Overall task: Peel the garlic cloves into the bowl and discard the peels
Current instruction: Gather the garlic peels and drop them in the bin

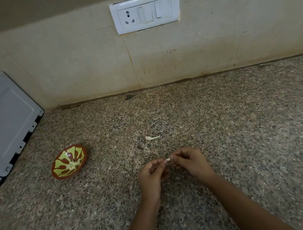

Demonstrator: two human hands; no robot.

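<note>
Both hands are held over the middle of the counter, a little toward its near edge. The left hand and the right hand meet at the fingertips, and together they pinch one small pale garlic clove between them, with the other fingers curled in. The bowl, red-brown with a yellow pattern, stands well apart toward the left edge, near a grey appliance. I cannot tell if the pale spot in its middle is garlic. A white garlic piece lies on the counter behind the hands, toward the back edge. A switch panel is on the wall.
</note>
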